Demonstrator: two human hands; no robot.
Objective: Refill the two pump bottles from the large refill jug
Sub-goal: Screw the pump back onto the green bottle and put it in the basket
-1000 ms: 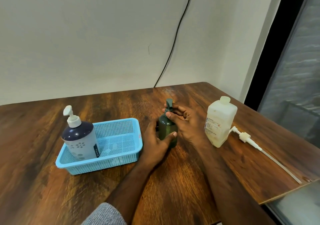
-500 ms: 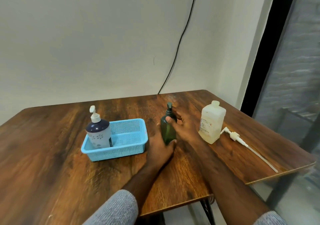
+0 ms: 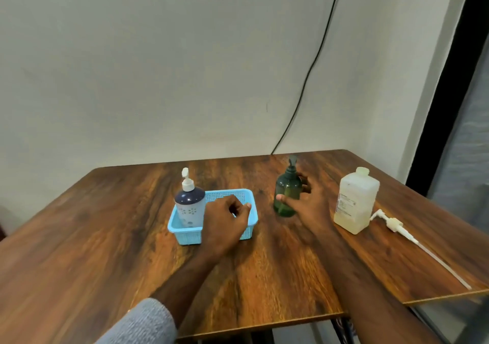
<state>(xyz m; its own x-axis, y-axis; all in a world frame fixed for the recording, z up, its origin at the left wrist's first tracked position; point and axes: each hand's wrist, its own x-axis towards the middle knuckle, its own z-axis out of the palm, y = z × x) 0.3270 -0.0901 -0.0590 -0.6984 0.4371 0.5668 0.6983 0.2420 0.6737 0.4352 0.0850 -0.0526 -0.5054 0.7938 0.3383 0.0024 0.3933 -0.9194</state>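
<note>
Left of centre, the blue basket (image 3: pixel 251 212) holds the white-and-navy pump bottle (image 3: pixel 190 206) upright at its left end, pump head fitted. The left hand (image 3: pixel 225 222), which half a second ago steadied the green bottle, has come away and now hovers over the basket with fingers loosely curled, holding nothing. At centre, the green pump bottle (image 3: pixel 287 193) stands upright on the bench (image 3: pixel 79 238), pump in place; the right hand (image 3: pixel 308 203) remains on its right flank, thumb across the front and fingers curled behind, gripping it. Right of centre, the refill jug (image 3: pixel 356 201) stands with its neck uncovered, just beside the hand but apart from it. At far right, a detached white pump with its long dip tube (image 3: pixel 397 226) lies on the bench, probably the jug's own. The release suggests work on the green bottle is closing and attention passes to the basket bottle; whether either has been filled cannot be told.
</note>
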